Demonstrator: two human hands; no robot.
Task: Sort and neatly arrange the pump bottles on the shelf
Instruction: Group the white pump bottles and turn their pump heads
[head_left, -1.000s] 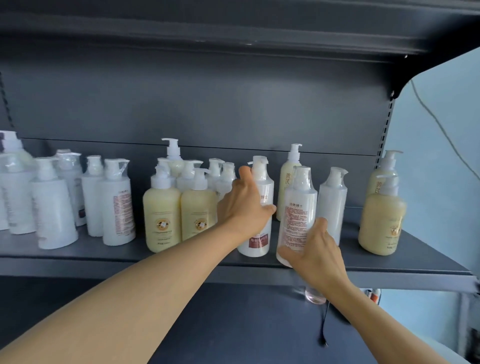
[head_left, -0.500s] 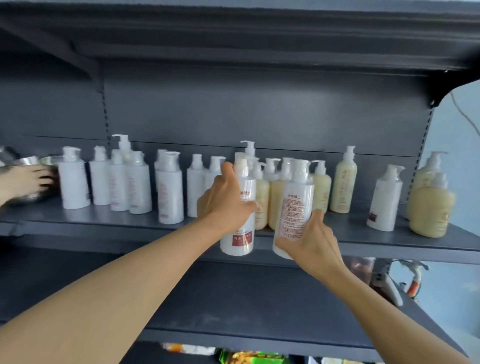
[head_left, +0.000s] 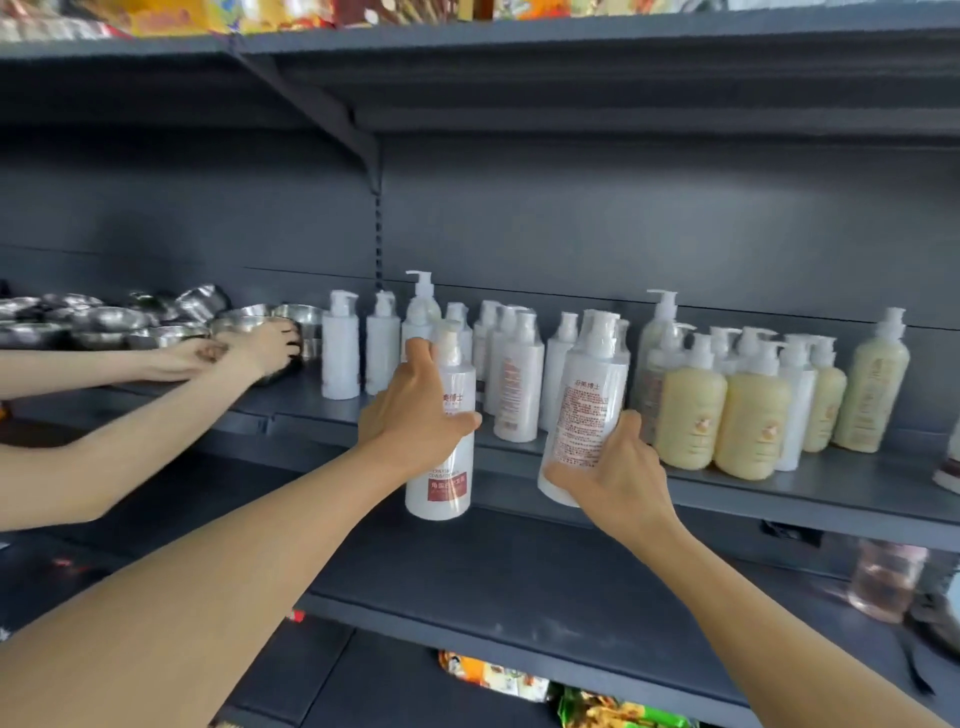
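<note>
My left hand (head_left: 415, 415) grips a white pump bottle with a red label (head_left: 441, 478), held in the air in front of the dark grey shelf (head_left: 779, 493). My right hand (head_left: 613, 473) grips a second white bottle with red print (head_left: 587, 410) from below, tilted slightly right. Behind them on the shelf stand several white pump bottles (head_left: 514, 374). To the right stands a group of cream-yellow pump bottles (head_left: 691, 415), with one more yellow bottle (head_left: 872, 389) further right.
Another person's hands (head_left: 249, 348) reach among metal bowls (head_left: 104, 322) at the shelf's left end. A lower shelf (head_left: 519, 587) lies beneath my arms. A clear container (head_left: 883, 577) sits low right. Packaged goods show above and below.
Both held bottles have moved left along the shelf, away from the yellow bottles, and sit lower in front of the shelf edge. The other person's arms have come into view.
</note>
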